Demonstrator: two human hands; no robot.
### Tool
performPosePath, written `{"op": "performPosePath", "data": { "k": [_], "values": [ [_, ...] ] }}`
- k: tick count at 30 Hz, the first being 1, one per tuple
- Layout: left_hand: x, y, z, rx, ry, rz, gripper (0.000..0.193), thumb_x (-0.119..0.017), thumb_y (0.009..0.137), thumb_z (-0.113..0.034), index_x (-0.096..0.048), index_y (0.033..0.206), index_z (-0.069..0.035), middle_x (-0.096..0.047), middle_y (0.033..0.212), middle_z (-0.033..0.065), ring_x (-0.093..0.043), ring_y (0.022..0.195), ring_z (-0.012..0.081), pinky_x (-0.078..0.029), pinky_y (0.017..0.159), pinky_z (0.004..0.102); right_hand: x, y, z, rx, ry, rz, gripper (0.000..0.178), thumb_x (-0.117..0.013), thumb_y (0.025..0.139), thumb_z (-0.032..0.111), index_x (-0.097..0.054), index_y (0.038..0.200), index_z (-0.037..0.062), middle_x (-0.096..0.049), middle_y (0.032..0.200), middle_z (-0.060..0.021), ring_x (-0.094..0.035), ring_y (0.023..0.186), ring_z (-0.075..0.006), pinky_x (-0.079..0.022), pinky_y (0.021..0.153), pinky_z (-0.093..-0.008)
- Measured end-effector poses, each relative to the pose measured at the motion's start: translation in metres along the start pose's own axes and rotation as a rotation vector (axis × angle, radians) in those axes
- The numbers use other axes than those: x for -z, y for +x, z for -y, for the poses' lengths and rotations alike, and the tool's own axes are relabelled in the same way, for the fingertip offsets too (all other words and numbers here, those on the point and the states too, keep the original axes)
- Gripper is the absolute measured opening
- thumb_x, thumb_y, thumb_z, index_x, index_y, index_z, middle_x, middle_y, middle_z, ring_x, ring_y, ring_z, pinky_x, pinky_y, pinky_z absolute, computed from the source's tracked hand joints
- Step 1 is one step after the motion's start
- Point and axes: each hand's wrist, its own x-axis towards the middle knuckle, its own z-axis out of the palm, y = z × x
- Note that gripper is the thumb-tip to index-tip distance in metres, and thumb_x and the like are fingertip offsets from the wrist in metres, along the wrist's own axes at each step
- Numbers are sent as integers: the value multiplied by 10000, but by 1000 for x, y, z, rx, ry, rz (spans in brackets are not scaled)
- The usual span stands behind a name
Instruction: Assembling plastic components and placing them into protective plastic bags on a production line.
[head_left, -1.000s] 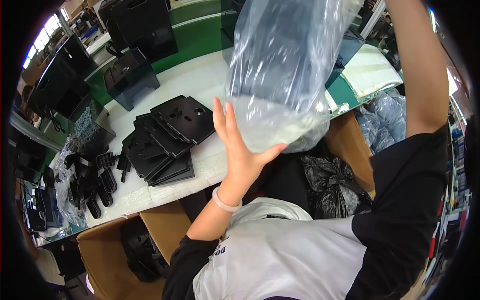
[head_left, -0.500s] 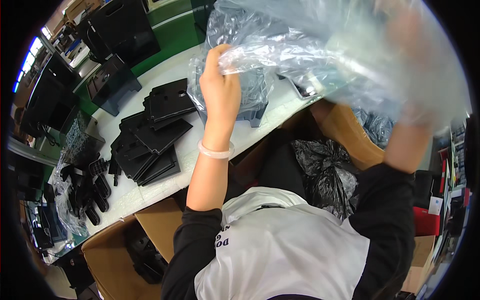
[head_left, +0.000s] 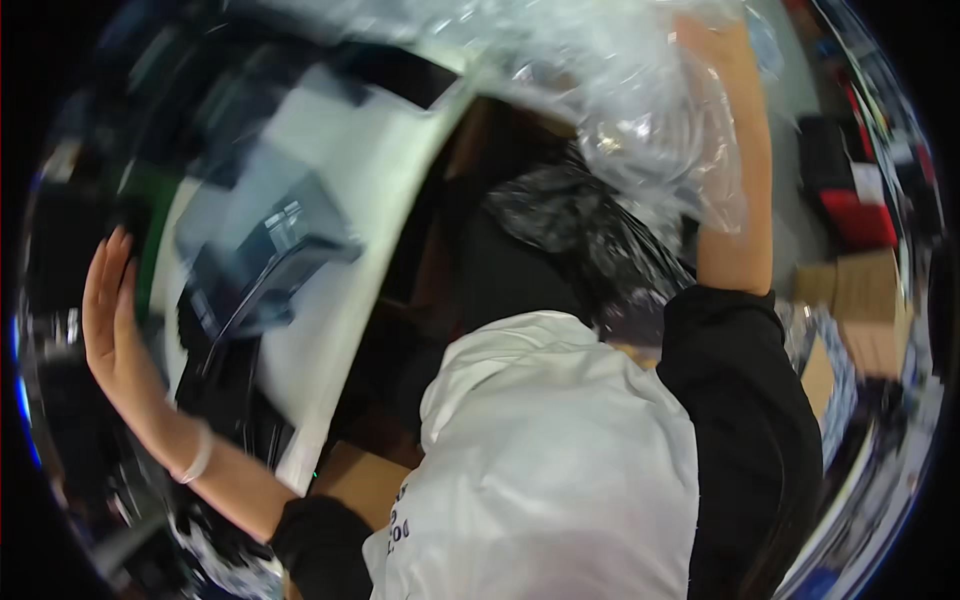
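At the upper right my right hand (head_left: 712, 45) is closed on a crumpled clear plastic bag (head_left: 640, 120). The bag spreads along the top edge of the view and hangs down beside my forearm; some of the fingers are hidden and blurred. Off to the left my left hand (head_left: 115, 315) is raised with its fingers stretched out, holding nothing. Between the two, a translucent blue-grey plastic bin (head_left: 275, 245) stands on the white table (head_left: 385, 160), nearest to my left hand. Black flat plastic parts (head_left: 245, 390) lie partly hidden at the near side of the bin.
A dark flat rectangular device (head_left: 400, 75) lies on the table's far part. In front of my body sits a black plastic bag (head_left: 590, 215). A cardboard box (head_left: 365, 485) is below the table edge. To the right are a red container (head_left: 860, 215) and another cardboard box (head_left: 865, 310).
My left hand has let go of the clear plastic bag and swung out to the left. My right hand keeps the bag, now over to the upper right. The whole view has turned right.
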Motion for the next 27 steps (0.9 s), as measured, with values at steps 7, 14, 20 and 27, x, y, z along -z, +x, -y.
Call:
{"op": "performPosePath", "data": {
  "k": [7, 14, 20, 27],
  "values": [
    [49, 12, 88, 413, -112, 512, 778, -587, 704, 1, -328, 1437, -36, -377, 1456, 153, -341, 1369, 257, -260, 1119, 371, 76, -118, -79, 180, -604, -305, 221, -633, 772, 10, -565, 982, -2, -620, 873, -104, -610, 815, -235, -480, 728, -323],
    [80, 3, 76, 78, 121, 250, 628, -780, 750, -114, -451, 1280, -40, -555, 1134, 86, -535, 1119, 235, -392, 1018, 423, 30, -269, -212, -397, -1030, 442, 281, -513, 777, -19, -481, 1055, 6, -567, 1047, -225, -585, 935, -438, -487, 796, -497],
    [38, -27, -43, -145, 369, 141, 747, -835, 611, 30, -458, 1255, 5, -559, 1093, 111, -548, 969, 223, -444, 882, 331, -17, -300, -265, -785, -684, 1242, 408, -543, 825, 188, -591, 1167, -30, -541, 1202, -321, -540, 1109, -448, -449, 925, -485],
    [-80, -32, -59, -301, 768, 170, 509, -856, 544, -30, -631, 1000, -5, -637, 957, 131, -612, 840, 271, -494, 729, 327, -110, -295, -249, -1080, -32, 1102, 378, -583, 794, 223, -637, 1066, -33, -653, 1013, -249, -627, 912, -398, -476, 798, -460]
  ]
}}
